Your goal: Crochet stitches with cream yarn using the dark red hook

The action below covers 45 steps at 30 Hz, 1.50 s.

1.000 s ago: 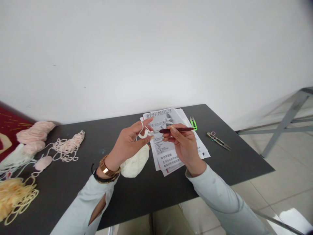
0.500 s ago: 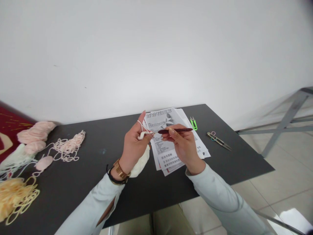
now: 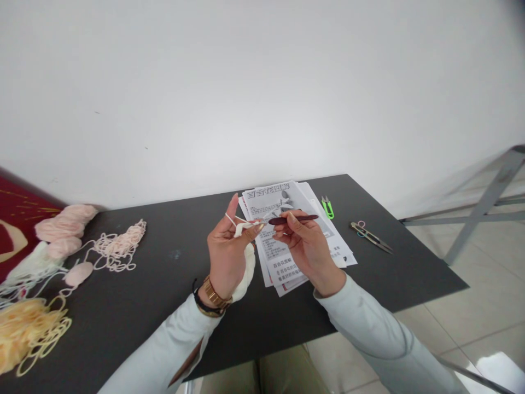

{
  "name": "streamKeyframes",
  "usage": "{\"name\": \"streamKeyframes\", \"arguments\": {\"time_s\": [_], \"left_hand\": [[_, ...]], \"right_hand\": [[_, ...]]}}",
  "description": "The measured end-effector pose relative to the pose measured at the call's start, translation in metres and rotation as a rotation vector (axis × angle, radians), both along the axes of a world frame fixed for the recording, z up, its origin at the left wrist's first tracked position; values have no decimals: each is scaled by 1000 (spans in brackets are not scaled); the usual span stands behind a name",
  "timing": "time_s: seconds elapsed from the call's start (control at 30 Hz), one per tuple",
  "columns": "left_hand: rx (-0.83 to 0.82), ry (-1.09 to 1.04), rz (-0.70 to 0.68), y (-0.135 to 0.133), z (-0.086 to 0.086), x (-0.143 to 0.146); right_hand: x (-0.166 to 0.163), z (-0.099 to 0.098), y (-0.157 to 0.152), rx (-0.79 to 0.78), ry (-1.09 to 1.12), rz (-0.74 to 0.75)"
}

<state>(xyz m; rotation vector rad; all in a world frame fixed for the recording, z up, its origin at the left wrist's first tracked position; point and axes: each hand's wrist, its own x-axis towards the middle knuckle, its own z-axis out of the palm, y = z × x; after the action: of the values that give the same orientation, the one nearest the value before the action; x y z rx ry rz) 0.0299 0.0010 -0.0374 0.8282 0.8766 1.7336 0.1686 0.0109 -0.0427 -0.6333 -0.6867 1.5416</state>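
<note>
My left hand pinches a small strip of white crochet work, its index finger raised with a strand of white yarn looped over it. In my right hand is a crochet hook with a dark red-brown handle, held like a pen and pointing left. The thin metal tip of the hook meets the white stitches at the left fingertips. Behind the left wrist a ball of white yarn is partly hidden. Printed pattern sheets lie beneath both hands.
On the black table, green thread snips and metal scissors lie right of the sheets. Pink yarn, loose pale-pink strands and yellow yarn are at the left, near a red bag. A white wall stands behind.
The left hand has turned slightly, covering more of the white ball. The hook has shifted a little left relative to the sheets. The whole view has moved slightly.
</note>
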Motion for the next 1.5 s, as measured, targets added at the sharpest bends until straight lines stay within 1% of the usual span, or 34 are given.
{"name": "streamKeyframes", "arguments": {"time_s": [0.1, 0.3, 0.47, 0.6, 0.73, 0.8, 0.83, 0.87, 0.9, 0.97, 1.03, 1.07, 1.17, 1.3, 1.4, 1.5], "left_hand": [[11, 7, -22, 1, 0, 0], [33, 105, 32, 1, -3, -3], [37, 131, -6, 1, 0, -4], [-7, 96, -15, 0, 1, -2], [-48, 37, 41, -1, -2, 2], [-68, 36, 60, -2, -4, 4], [-78, 34, 61, -2, -4, 5], [-92, 25, 55, -2, -3, 5], [-110, 5, 39, -1, -2, 4], [-168, -61, -29, 0, 2, 2], [-231, -125, -143, 1, 8, -3], [-229, -140, -182, 1, 12, -5], [-206, -132, -301, 2, 20, -14], [-249, -118, -387, 4, 26, -24], [-243, -88, -407, 4, 29, -27], [-213, -64, -416, 3, 33, -27]], "right_hand": [[-1, 0, 2, -66, 50, 39], [-2, 1, 0, -55, 43, 12], [-1, 2, -5, 77, -76, -86], [-3, 3, -10, 181, -219, -164], [-9, 1, -19, 300, -342, -281], [-10, -2, -24, 410, -474, -351], [-9, -4, -25, 502, -561, -389], [-7, -6, -26, 614, -670, -418], [-4, -8, -26, 762, -787, -423], [4, -11, -25, 1030, -1008, -364], [11, -11, -24, 1179, -1107, -352], [14, -10, -24, 1212, -1121, -346], [17, -8, -22, 1186, -1039, -334], [11, -8, -20, 1073, -798, -332], [4, -8, -17, 856, -624, -317], [-1, -7, -16, 642, -444, -233]]}}
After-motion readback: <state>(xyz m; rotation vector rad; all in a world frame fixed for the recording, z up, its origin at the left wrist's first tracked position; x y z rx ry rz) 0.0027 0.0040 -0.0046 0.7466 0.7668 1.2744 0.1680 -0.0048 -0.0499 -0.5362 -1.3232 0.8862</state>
